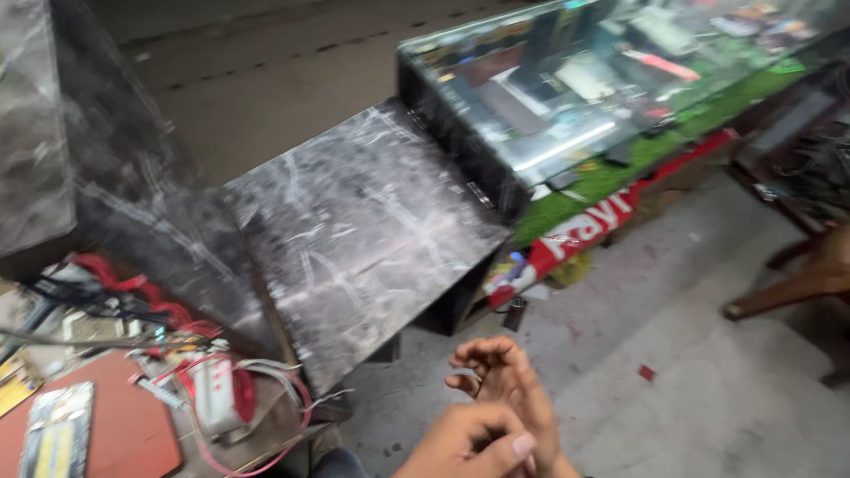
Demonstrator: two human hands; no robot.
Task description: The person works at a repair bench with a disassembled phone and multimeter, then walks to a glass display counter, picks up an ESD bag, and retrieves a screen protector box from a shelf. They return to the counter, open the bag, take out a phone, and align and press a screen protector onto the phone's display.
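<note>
My two hands are pressed together low in the middle of the view, over the grey concrete floor point(708, 398). My left hand point(460, 447) is curled into a fist with the thumb on top and rests against my right hand point(509, 385). The right hand's fingers are bent inward, and a small pale sliver shows between them; blur hides what it is. The nearest surface is the dark marbled counter top point(372, 230) just above the hands.
A glass display case point(567, 97) with small electronic goods stands at the back right, over green matting point(611, 177) and a red banner point(584, 235). A cluttered bench on the left holds red wires point(133, 292), a white adapter point(215, 394) and a red mat point(124, 429). A wooden chair leg point(788, 292) is at the right.
</note>
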